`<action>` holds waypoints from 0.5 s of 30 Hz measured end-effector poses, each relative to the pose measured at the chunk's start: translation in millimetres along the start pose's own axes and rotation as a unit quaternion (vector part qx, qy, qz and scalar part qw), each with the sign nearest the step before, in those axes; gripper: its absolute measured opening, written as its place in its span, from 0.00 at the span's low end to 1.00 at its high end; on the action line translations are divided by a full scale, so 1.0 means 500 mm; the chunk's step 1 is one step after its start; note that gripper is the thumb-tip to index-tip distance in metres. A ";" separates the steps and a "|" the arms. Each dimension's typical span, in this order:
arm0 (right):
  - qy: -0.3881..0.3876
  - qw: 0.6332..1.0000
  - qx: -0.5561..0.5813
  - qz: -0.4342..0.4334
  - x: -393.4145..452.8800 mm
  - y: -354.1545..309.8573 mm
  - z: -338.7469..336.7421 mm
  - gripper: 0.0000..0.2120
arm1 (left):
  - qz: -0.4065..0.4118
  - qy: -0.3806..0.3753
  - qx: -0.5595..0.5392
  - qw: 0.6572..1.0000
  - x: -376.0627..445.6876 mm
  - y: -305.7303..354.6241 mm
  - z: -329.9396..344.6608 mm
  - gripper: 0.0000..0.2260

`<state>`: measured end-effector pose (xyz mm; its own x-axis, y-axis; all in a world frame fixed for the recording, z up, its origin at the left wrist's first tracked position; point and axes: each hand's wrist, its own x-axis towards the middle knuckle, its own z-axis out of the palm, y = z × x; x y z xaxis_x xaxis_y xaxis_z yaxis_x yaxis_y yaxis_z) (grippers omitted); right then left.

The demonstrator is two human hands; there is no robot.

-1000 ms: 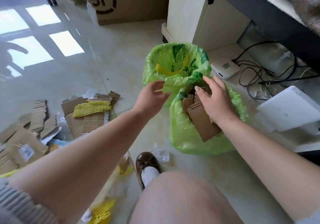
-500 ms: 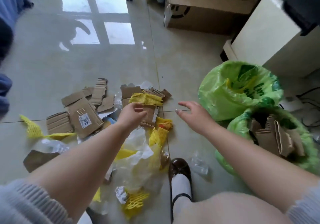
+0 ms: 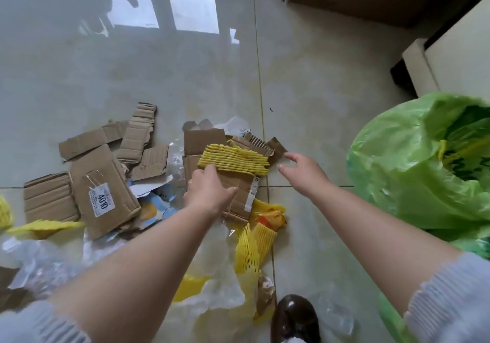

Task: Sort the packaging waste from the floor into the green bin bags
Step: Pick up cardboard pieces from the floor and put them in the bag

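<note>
A white label on a cardboard piece reads "4010".

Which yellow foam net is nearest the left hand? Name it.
The flat yellow foam net lying on the cardboard, touching the left hand. The other nets lie lower down by the shoe and at the far left edge.

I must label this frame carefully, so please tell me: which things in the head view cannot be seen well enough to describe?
- Left hand: its fingertips meet the yellow foam net and cardboard; the grip is unclear.
- Green bin bag: cut off by the right edge; its contents are mostly hidden by its own folds.
- Label on the cardboard piece: only "4010" is legible, the rest is too small.
- Brown shoe: cut off by the bottom edge.
</note>
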<state>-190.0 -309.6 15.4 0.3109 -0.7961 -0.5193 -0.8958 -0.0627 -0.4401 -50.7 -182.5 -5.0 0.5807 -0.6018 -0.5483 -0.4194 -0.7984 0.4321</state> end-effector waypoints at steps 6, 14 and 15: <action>0.035 0.999 -0.021 -0.021 0.074 0.000 0.012 0.23 | 0.026 0.061 0.092 0.994 -0.022 0.027 0.038 0.42; 0.047 0.998 -0.025 0.038 0.192 -0.021 0.091 0.28 | -0.004 0.040 0.079 0.996 0.066 -0.006 0.051 0.44; 0.052 0.997 -0.028 0.041 0.197 -0.024 0.094 0.29 | 0.000 0.042 0.083 0.996 0.065 -0.006 0.053 0.44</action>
<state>-133.8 -359.0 -64.7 0.2043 -0.8580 -0.4712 -0.9341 -0.0268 -0.3561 -49.0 -200.0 -43.0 0.6341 -0.6036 -0.4833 -0.5249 -0.7950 0.3042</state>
